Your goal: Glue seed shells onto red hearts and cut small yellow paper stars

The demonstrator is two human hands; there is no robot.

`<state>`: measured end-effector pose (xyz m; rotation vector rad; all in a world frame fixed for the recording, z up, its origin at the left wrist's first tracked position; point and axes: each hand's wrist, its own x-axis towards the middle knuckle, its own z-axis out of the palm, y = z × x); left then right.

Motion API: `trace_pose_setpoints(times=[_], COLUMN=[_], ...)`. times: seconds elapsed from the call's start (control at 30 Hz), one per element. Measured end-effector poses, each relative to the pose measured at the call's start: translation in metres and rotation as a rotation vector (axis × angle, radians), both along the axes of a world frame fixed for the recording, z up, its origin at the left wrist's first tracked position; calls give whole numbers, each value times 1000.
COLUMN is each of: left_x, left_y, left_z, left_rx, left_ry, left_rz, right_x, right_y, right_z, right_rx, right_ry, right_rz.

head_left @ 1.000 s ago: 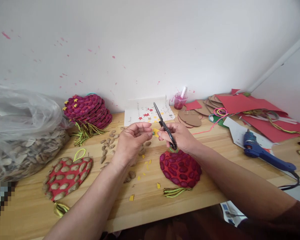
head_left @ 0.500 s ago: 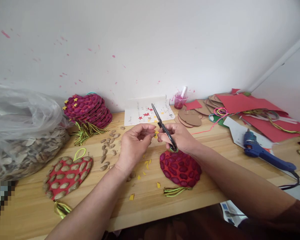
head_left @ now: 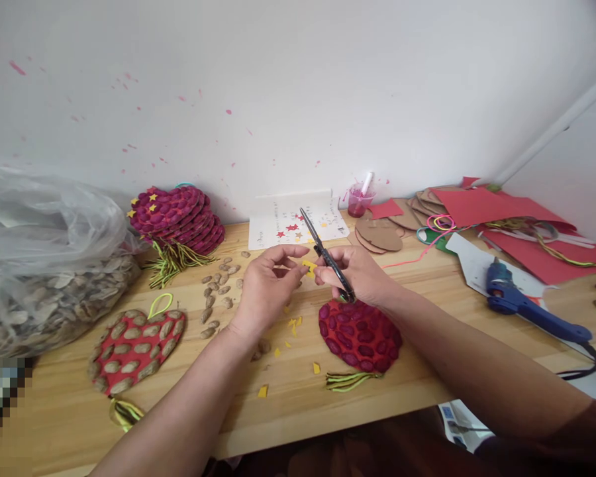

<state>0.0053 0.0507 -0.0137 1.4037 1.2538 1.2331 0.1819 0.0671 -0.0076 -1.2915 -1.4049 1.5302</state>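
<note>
My left hand (head_left: 265, 288) pinches a small yellow paper piece (head_left: 308, 265) above the wooden table (head_left: 298, 391). My right hand (head_left: 360, 275) is closed round black scissors (head_left: 325, 254), whose blades point up and to the left beside that yellow piece. Just below my right hand lies a red heart-shaped ornament (head_left: 360, 334) covered in dark red seeds, with a green fringe at its tip. Small yellow scraps (head_left: 293, 326) are scattered on the table under my hands.
A red heart with plain seeds (head_left: 134, 348) lies at the left, next to loose seeds (head_left: 216, 291) and a plastic bag of seeds (head_left: 44, 285). Stacked purple hearts (head_left: 179, 215) and a star sheet (head_left: 288, 222) stand by the wall. A blue glue gun (head_left: 526, 308), red paper (head_left: 506, 212) and cardboard cutouts (head_left: 380, 235) are at the right.
My hands stay close together with only slight shifts. The left fingers have loosened a little around the yellow piece, and the scissors have tipped slightly lower.
</note>
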Motion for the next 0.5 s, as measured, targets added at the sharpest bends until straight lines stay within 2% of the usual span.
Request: trace_pose_setpoints(times=[0.1, 0.17, 0.37, 0.5], left_x=[-2, -3, -3, -2], left_y=[2, 4, 4, 3], left_z=[-2, -4, -2, 2], left_rx=[-114, -157, -171, -204], left_ry=[-181, -243, -223, -287], left_rz=[-131, -171, -142, -138], right_x=[0, 0, 2, 3], right_y=[0, -1, 0, 1], right_z=[1, 2, 3, 2], right_rx=[12, 11, -15, -18], right_ry=[11, 12, 17, 40], right_rz=[38, 44, 64, 67])
